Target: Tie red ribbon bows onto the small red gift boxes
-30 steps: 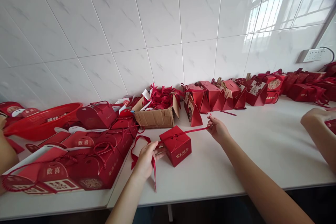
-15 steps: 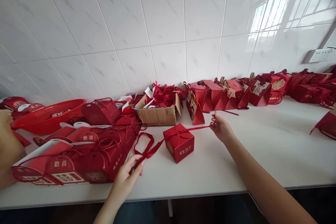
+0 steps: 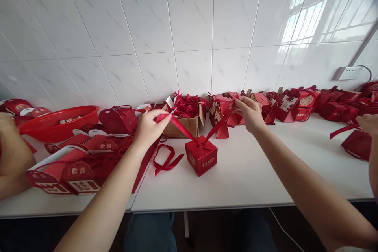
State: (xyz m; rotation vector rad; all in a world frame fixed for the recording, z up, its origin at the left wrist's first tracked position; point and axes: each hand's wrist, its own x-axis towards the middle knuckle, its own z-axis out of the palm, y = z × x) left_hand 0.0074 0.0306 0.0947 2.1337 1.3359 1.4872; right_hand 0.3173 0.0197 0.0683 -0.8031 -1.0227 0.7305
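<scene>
A small red gift box (image 3: 201, 156) with gold lettering stands on the white table in front of me. From its top a red ribbon (image 3: 184, 129) spreads up in a V, one end to each side. My left hand (image 3: 153, 126) pinches the left end, raised above the box. My right hand (image 3: 248, 112) pinches the right end at about the same height, closed at the fingertips. Left of the box a separate loose red ribbon (image 3: 167, 163) lies looped on the table, touched by neither hand.
Behind the box is a cardboard box (image 3: 184, 126) full of red ribbons. Several red gift boxes (image 3: 81, 177) crowd the left, near a red basin (image 3: 62, 122). More boxes (image 3: 288, 106) line the tiled wall. Other people's arms (image 3: 13, 161) show at the left and right edges.
Both hands have risen, pulling the ribbon ends from low and sideways into an upward V. The loose ribbon that was by my left hand now lies on the table.
</scene>
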